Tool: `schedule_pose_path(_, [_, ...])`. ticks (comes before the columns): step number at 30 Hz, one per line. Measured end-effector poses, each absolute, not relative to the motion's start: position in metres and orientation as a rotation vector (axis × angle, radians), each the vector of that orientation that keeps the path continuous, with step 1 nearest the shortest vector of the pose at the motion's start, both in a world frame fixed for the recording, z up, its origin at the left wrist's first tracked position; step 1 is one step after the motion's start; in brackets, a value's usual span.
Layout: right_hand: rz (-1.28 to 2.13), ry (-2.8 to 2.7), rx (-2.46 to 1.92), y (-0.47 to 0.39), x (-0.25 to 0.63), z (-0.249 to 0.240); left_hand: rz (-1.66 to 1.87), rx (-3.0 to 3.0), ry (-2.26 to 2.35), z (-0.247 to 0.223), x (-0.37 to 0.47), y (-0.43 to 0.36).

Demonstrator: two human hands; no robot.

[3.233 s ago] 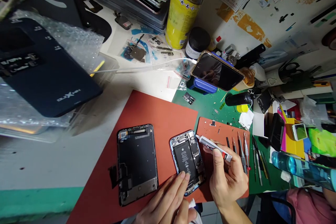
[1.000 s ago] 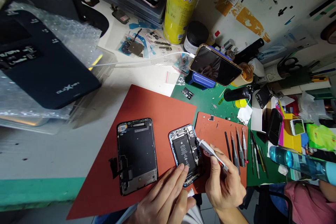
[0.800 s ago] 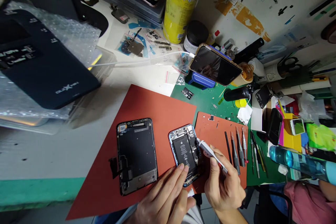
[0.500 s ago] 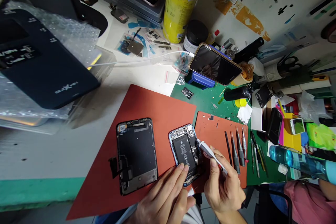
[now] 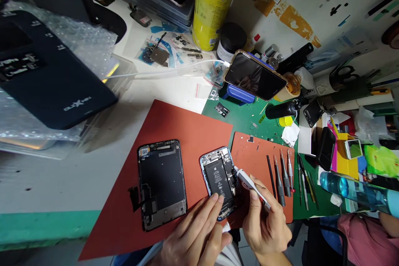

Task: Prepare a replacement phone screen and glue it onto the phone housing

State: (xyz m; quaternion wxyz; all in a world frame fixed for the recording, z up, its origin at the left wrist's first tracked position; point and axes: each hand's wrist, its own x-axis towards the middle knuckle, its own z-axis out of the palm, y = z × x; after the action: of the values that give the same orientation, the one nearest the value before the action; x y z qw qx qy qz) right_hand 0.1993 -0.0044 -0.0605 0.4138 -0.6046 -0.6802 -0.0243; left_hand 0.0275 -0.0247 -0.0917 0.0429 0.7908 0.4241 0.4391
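An opened phone body [image 5: 218, 176], its battery and inner parts showing, lies on the red mat [image 5: 193, 124]. My left hand [image 5: 199, 228] rests its fingertips on the lower left part of the phone body, fingers stretched out. In my right hand [image 5: 264, 216] is a white and grey tube [image 5: 251, 183], held between thumb and fingers, its narrow tip at the right edge of the phone body. Left of the phone body lies a detached phone screen [image 5: 162, 183], inner side up, with a dark flex part at its left edge.
Several screwdrivers [image 5: 284, 174] lie on a smaller red mat to the right, with tweezers [image 5: 302, 178] beyond. Behind are a propped phone [image 5: 254, 75], a yellow can [image 5: 208, 12] and a dark blue device [image 5: 56, 79] at left. A person's pink sleeve [image 5: 361, 237] shows lower right.
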Motion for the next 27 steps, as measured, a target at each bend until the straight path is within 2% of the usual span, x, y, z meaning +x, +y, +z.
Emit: schedule_pose_path(27, [-0.009, -1.697, -1.508, -0.017, 0.207, -0.065, 1.356, 2.423, 1.268, -0.090, 0.028, -0.022])
